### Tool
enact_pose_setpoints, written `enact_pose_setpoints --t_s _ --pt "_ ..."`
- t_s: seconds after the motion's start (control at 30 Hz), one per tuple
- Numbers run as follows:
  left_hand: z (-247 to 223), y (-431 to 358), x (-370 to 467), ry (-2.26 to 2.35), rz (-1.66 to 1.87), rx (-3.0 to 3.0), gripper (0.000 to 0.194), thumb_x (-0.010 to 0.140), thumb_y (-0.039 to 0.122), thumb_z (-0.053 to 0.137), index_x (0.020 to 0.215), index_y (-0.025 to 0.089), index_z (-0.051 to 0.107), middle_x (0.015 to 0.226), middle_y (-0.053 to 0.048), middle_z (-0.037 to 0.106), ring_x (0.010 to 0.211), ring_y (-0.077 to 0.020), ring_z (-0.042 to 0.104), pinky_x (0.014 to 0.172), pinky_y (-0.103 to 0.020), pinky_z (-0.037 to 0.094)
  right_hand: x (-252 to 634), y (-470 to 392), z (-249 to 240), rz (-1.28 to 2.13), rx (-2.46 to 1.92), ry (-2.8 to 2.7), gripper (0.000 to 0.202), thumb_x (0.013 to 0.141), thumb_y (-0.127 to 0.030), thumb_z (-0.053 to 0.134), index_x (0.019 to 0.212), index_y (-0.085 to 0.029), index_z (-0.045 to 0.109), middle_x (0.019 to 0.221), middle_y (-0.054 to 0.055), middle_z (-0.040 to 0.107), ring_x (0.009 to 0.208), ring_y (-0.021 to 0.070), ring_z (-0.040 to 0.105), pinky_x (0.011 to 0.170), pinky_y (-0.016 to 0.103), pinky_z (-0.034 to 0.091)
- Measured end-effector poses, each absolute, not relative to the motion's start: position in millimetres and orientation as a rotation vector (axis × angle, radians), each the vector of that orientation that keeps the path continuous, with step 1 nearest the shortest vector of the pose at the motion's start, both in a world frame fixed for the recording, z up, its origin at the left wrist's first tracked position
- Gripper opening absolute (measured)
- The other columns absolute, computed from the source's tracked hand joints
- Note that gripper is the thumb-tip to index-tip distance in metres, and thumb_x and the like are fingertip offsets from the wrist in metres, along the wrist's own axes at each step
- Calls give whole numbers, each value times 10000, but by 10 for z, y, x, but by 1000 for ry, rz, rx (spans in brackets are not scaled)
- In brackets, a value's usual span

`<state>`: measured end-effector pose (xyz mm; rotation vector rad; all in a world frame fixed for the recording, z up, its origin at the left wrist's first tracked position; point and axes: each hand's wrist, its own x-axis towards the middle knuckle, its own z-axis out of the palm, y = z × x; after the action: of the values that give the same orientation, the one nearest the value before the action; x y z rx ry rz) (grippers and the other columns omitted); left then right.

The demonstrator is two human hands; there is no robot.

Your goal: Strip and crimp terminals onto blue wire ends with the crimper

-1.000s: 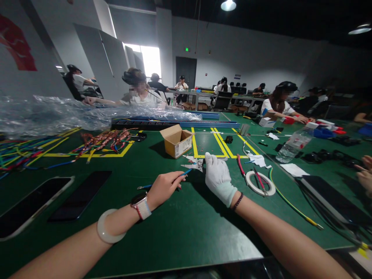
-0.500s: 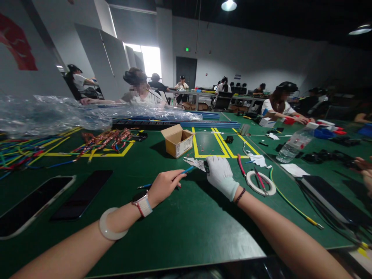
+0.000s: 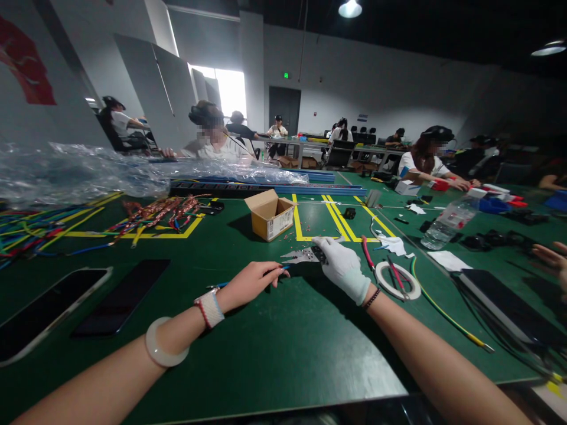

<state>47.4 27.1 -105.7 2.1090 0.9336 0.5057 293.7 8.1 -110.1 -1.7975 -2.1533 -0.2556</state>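
Observation:
Between the fingers of my left hand [image 3: 252,282] is a blue wire [image 3: 284,267], its short front end poking out to the right; another stretch of blue shows behind the wrist. My right hand [image 3: 343,267], in a white glove, grips a pair of wire strippers [image 3: 301,255] by the handles. Their silver jaws point left, just above and right of the wire's end. Whether jaws and wire touch I cannot tell. Beyond the hands stands an open small cardboard box [image 3: 273,218].
Two phones [image 3: 121,298] lie at left, near bundled coloured wires [image 3: 48,227] and stripped copper strands [image 3: 163,212]. To the right are a white tape ring [image 3: 414,289], a yellow-green wire [image 3: 447,316], a plastic bottle [image 3: 449,221] and a black device [image 3: 509,307]. Co-workers sit across the table.
My left hand has turned palm-down and lowered a little, with less blue wire showing ahead of its fingers. My right hand and the strippers have shifted slightly right and down.

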Motion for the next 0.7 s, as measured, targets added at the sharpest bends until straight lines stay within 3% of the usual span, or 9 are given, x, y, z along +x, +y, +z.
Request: enact_pose_setpoints --t_s 0.1,0.2,0.37,0.5,0.7 --pt "-1065 270 480 894 466 1888 390 891 457 483 1040 132 639 841 -46 676 582 -122 595 531 -226 443 2912 105 -1179 -234 -1643 -2130 648 749 -15 415 1375 -180 408 1392 116 462 1189 219 526 948 334 469" --pt "-1064 270 488 848 459 1751 355 866 439 540 1011 125 619 982 -97 692 666 -143 663 491 -205 431 2884 129 -1273 -276 -1460 -2095 734 720 23 389 1433 -130 310 1438 161 390 1335 237 371 1078 409 364" --pt "-1000 230 504 777 464 1596 338 843 435 599 965 121 621 1058 -124 691 808 -190 698 573 -232 502 2826 121 -1339 -354 -1362 -2028 804 737 -6 404 1491 -119 148 1481 203 296 1400 279 240 1107 530 282" --pt "-944 174 520 793 444 1469 358 799 425 670 948 100 651 988 -127 711 828 -205 695 654 -270 534 2776 89 -1335 -387 -1378 -2014 817 746 -36 428 1496 -107 113 1471 220 302 1393 303 243 1095 551 286" --pt "-1010 166 564 832 487 1323 356 741 350 749 972 86 689 932 -121 729 801 -174 686 727 -268 533 2712 43 -1337 -525 -1537 -1984 683 792 -65 414 1450 -73 232 1369 227 425 1271 310 401 1045 490 349"
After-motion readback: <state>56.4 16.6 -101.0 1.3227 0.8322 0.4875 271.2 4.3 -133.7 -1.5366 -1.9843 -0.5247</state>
